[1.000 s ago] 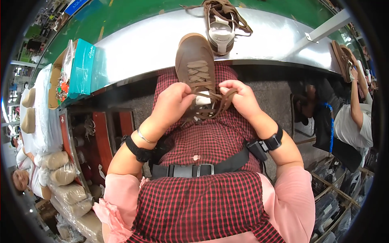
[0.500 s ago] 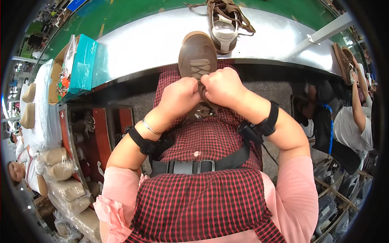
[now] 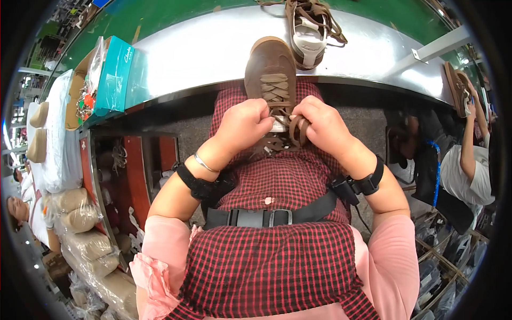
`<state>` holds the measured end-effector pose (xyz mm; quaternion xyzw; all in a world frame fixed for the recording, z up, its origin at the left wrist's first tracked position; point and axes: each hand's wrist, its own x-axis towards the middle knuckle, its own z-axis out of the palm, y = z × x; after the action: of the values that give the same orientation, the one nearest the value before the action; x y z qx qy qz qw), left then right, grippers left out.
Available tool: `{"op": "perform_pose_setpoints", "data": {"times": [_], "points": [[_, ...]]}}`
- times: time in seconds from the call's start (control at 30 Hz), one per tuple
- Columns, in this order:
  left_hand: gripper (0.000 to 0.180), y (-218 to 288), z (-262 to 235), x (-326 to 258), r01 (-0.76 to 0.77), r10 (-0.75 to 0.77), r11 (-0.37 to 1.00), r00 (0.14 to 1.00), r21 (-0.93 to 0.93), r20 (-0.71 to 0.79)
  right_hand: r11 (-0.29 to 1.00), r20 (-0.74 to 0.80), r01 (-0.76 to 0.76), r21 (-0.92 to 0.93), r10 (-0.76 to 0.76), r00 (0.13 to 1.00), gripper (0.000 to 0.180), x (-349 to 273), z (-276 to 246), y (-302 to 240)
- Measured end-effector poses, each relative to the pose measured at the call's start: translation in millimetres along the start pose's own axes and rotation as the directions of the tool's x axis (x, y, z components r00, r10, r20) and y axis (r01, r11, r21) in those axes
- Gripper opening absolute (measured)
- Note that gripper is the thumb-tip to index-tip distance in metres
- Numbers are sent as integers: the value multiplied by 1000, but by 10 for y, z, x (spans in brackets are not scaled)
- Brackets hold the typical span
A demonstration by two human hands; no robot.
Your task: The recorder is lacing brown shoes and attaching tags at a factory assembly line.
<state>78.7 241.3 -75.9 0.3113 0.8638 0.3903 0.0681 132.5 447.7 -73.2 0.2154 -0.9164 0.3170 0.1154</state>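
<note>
A brown lace-up shoe [image 3: 268,60] rests toe away from me, its front against the metal bench's edge and its heel end over my lap. Crossed brown shoelaces [image 3: 275,88] run up its front, and a white tongue label shows between my hands. My left hand [image 3: 246,124] is closed in a pinch at the left of the shoe's opening, on a lace end mostly hidden by the fingers. On the other side, my right hand [image 3: 321,125] grips the lace, with brown loops hanging beside its fingers. A second brown shoe [image 3: 309,40] stands on the bench just beyond, its laces loose.
The shiny metal bench [image 3: 197,58] spans the far side, with a green strip behind it. A teal box [image 3: 114,74] holding small items stands at the left. Wrapped tan shoe parts [image 3: 80,221] are piled lower left. At the right, a co-worker's hand holds another brown shoe [image 3: 455,88].
My hands have moved apart from close together over the lacing, uncovering the tongue label and lace loops. The shoe and bench appear shifted slightly right in the view.
</note>
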Motion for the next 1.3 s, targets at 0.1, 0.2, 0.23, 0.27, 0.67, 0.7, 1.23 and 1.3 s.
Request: {"op": "perform_pose_setpoints", "data": {"times": [0.1,0.2,0.23,0.27,0.67,0.7,1.23,1.3], "points": [[19,30,0,32,-9,8,999,1000,-31,-8,996,-124,-60,64,68,990,18,-26,-5,-3],[20,24,-8,54,-31,31,999,999,-21,14,992,-34,-65,-108,62,998,12,21,-9,-68],[20,8,2,65,-27,27,999,999,-22,26,970,66,34,-239,-19,998,8,82,-49,-72],[20,-11,1,73,-23,24,999,999,-22,39,924,173,142,-356,-84,981,6,143,-82,-67],[20,9,-123,12,92,-82,992,989,-81,125,945,113,202,-257,-179,977,12,-195,82,162],[18,3,-176,5,90,-77,992,986,-88,147,949,98,189,-253,-170,981,12,-246,57,155],[14,-126,-16,-87,-283,360,904,908,321,-214,860,179,-118,496,32,983,17,-345,-6,-60],[15,4,-74,-67,-293,348,909,925,295,-151,823,112,-187,537,150,982,21,-370,-70,-56]]}}
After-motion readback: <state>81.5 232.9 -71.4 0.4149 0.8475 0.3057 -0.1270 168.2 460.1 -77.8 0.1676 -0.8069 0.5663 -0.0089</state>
